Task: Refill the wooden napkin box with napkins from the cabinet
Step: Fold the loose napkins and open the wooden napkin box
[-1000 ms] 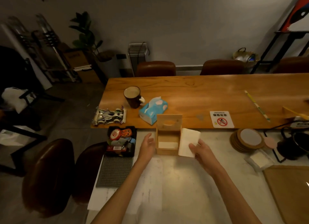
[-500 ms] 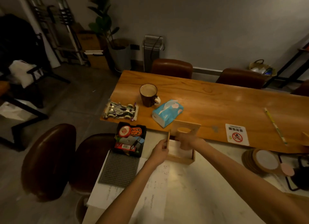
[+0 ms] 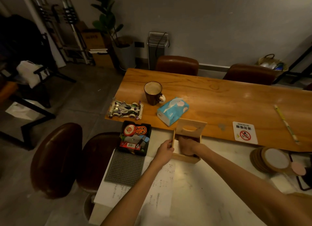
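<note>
While the black plastic tray of small odds and ends [image 3: 135, 138] sits just to the left, the left hand [image 3: 164, 152] grips the left wall of the open rectangular pale wooden napkin box [image 3: 184, 158], fingers curled over its rim. The box stands on the white marbled counter [image 3: 194, 183], against the near edge of the long orange-brown wooden table [image 3: 228, 100], with its slotted wooden lid [image 3: 192, 124] upright at the far side. A strip of white paper napkins [image 3: 176, 145] shows inside. The right hand [image 3: 186, 145] is down in the box on top of them; whether its fingers are flat or curled I cannot tell. The napkins are probably light, soft and springy, so they want flat pressure across the stack, not a pinch at a corner. The box looks stiff but light and likely to slide, so its side walls are the place to brace it. Well to the right lies a stack of round cork coasters [image 3: 270, 160].
</note>
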The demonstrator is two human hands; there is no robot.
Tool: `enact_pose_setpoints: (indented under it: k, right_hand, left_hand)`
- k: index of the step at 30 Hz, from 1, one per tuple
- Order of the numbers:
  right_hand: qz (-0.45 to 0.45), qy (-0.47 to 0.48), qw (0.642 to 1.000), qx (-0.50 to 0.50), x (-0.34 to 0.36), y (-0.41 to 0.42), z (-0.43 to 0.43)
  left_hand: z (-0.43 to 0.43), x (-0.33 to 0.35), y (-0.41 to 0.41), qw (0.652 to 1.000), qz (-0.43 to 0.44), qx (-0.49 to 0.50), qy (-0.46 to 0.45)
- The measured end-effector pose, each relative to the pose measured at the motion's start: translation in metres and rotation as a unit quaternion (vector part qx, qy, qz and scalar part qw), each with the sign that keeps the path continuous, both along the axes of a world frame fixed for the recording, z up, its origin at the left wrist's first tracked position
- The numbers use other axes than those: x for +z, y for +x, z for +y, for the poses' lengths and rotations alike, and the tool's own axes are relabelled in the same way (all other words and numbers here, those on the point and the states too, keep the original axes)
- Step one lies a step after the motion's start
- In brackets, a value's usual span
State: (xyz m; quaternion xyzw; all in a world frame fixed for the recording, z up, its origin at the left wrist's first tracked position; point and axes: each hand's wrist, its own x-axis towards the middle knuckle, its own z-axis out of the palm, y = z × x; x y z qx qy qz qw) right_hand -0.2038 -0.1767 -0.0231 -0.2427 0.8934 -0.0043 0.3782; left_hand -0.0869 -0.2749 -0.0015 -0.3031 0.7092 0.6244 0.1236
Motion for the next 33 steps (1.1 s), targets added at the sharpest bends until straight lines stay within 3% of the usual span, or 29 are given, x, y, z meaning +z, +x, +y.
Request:
enact_pose_setpoints:
  k: [4,10,19,33]
  right_hand:
    - [-0.003,-0.02,0.999,-0.033,0.014,0.01,0.005]
    - [0.004,0.038,0.999,0.021,0.02,0.014,0.002]
    - [0.001,0.043,0.996,0.077,0.018,0.007,-0.001]
    - [-0.023,0.046,0.998,0.048,0.017,0.016,-0.001]
  left_hand:
    - [0.001,0.003,0.001,1.0,0.003,-0.005,-0.009]
    - [0.002,0.003,0.001,1.0,-0.001,0.003,-0.007]
    - [0.004,0.002,0.001,1.0,-0.005,0.005,-0.012]
    - [0.005,0.002,0.003,1.0,-0.013,0.005,-0.015]
